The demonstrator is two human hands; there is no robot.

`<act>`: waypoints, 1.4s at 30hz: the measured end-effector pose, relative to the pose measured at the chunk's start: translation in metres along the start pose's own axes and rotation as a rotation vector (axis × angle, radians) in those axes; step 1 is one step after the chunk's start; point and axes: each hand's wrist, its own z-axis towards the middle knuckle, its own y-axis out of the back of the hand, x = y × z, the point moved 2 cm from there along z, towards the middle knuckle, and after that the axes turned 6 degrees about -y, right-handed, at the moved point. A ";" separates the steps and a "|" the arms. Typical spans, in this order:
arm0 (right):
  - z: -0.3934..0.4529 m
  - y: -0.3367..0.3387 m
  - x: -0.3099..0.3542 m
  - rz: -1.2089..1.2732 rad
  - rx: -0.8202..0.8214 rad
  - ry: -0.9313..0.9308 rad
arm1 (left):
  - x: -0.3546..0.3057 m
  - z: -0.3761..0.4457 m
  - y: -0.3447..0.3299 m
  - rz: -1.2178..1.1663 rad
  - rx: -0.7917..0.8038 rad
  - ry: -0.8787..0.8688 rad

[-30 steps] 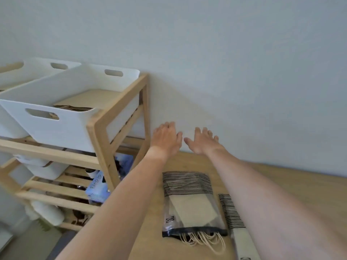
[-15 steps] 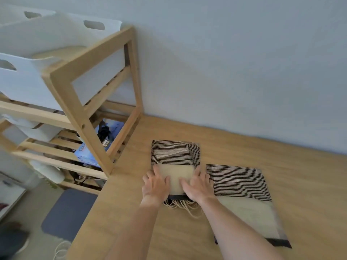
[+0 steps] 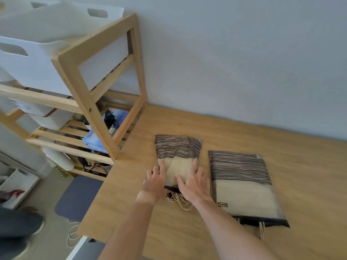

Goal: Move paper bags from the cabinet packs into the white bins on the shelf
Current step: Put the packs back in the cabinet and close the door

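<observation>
Two clear plastic packs of striped paper bags lie on the wooden cabinet top [image 3: 234, 128]. The small pack [image 3: 177, 149] is on the left, and the large pack [image 3: 242, 186] lies flat beside it on the right. My left hand [image 3: 155, 182] rests on the small pack's near left corner with fingers straight. My right hand [image 3: 195, 184] presses flat on its near right part, thumb toward the middle. Twine handles [image 3: 179, 200] stick out of the pack's open near end. A white bin [image 3: 43, 59] stands on the wooden shelf's [image 3: 97, 44] top level, up to the left.
A second white bin [image 3: 28, 4] sits behind the first. Lower shelf levels hold small white bins [image 3: 50, 119] and a blue glove box [image 3: 93, 140]. On the floor to the left are a grey mat [image 3: 78, 196], a white cord and someone's shoe [image 3: 22, 229]. The wall runs behind.
My hands drew back from near the wall to the small pack's near end, and the view tilted down. Since half a second ago the pack's striped top has rumpled.
</observation>
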 end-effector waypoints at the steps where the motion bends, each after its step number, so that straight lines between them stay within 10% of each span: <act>1: -0.005 -0.003 -0.001 -0.010 -0.030 0.007 | 0.000 -0.005 -0.003 0.015 -0.025 0.000; 14: -0.129 -0.039 0.001 0.088 -0.065 -0.059 | 0.032 -0.122 -0.043 0.088 -0.138 -0.164; 27: -0.298 -0.081 0.006 0.094 -0.064 -0.117 | 0.051 -0.278 -0.071 -0.686 0.068 -0.282; 42: -0.436 -0.157 -0.046 0.335 0.080 -0.147 | 0.044 -0.395 -0.171 -0.367 0.363 -0.260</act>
